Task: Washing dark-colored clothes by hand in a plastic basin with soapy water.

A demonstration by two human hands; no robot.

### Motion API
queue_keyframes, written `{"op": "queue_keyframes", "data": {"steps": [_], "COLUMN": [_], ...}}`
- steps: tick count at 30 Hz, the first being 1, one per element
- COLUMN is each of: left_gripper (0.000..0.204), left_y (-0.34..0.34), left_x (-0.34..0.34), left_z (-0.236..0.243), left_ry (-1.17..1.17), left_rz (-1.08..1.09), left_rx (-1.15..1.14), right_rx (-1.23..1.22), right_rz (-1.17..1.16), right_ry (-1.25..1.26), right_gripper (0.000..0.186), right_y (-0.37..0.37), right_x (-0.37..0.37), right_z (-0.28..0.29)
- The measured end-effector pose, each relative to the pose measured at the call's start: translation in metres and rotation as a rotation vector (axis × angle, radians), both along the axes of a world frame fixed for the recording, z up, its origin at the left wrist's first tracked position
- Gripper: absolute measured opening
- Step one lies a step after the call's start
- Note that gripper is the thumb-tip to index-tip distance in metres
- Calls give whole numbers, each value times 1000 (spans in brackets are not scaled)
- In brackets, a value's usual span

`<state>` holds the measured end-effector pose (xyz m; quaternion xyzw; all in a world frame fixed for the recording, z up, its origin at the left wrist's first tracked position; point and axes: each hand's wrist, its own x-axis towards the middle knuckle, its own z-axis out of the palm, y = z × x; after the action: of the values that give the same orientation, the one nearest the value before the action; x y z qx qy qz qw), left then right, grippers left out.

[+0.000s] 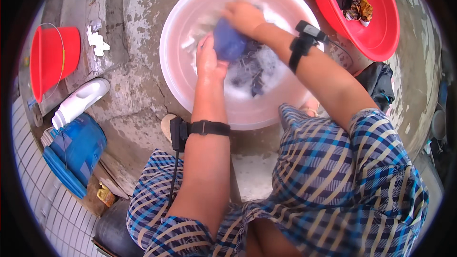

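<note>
A large pale pink basin (178,83) of soapy water sits on the concrete floor in front of me. A bunched blue cloth (229,43) is held over the water between both hands. My left hand (209,59) grips its left side, fingers pointing away from me. My right hand (243,16) presses on it from the top right. More dark wet cloth (254,74) lies in the suds below. Each forearm wears a black strap with a small device.
A red basin (381,33) holding dark and brown laundry stands at the upper right. At the left are a red bucket (50,59), a white plastic bottle (78,102) lying on its side and a blue bag (76,150). A black cloth (378,83) lies at right.
</note>
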<state>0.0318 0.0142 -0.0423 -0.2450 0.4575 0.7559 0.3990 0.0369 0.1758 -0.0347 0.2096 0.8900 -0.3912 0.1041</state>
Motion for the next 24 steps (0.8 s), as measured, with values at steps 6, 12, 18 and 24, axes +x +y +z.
{"op": "queue_keyframes", "data": {"steps": [6, 12, 18, 24], "left_gripper": [62, 64, 44, 56], "left_y": [3, -35, 15, 0], "left_x": [8, -6, 6, 5], "left_z": [17, -5, 10, 20], "left_ry": [-323, -108, -114, -231], "left_rz": [115, -141, 53, 259], "left_rx": [-317, 50, 28, -118], "right_rx": [-40, -249, -21, -320], "right_rz": [235, 331, -15, 86], "right_ry": [-3, 403, 90, 30], "right_gripper": [35, 34, 33, 35], "right_y": [-20, -85, -1, -1], "right_x": [25, 37, -2, 24], "right_z": [-45, 37, -19, -44]}}
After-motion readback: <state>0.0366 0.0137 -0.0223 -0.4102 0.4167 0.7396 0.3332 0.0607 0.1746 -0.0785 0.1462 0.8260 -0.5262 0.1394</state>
